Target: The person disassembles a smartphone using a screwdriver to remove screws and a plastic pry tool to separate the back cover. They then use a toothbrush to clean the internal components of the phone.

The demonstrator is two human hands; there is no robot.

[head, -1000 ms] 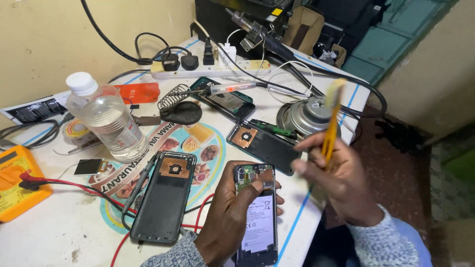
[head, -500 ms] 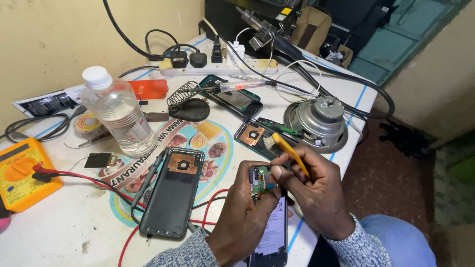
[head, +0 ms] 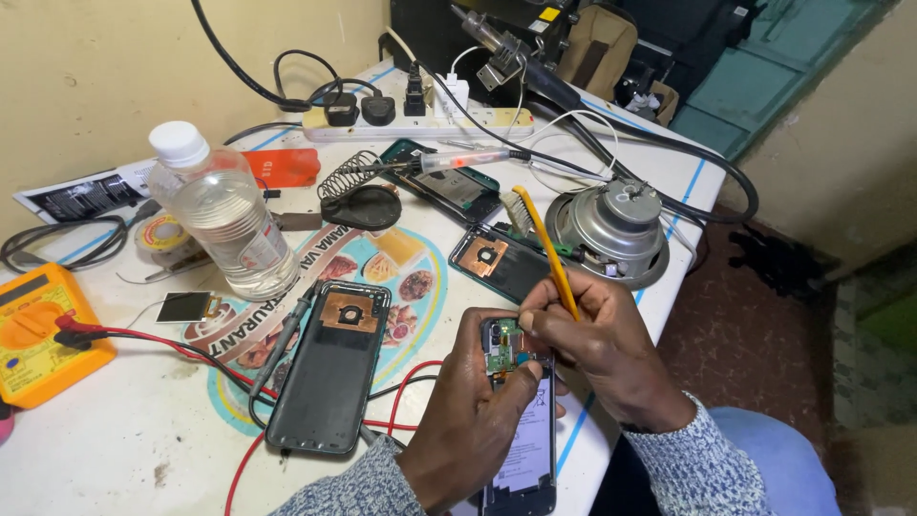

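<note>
My left hand grips an opened phone near the table's front edge; its green circuit board and battery are exposed. My right hand holds a yellow toothbrush by the handle, bristles up, with the handle's lower end down at the phone's circuit board. A black phone back cover with a copper coil lies to the left of my left hand. Another opened phone frame lies just beyond my hands.
A clear plastic bottle stands at left, a yellow multimeter with red and black leads at the far left. A soldering iron on its coil stand, a loudspeaker, a power strip and cables crowd the back.
My right hand has brought the yellow toothbrush from raised at the right down to the opened phone in my left hand. The view has shifted slightly.
</note>
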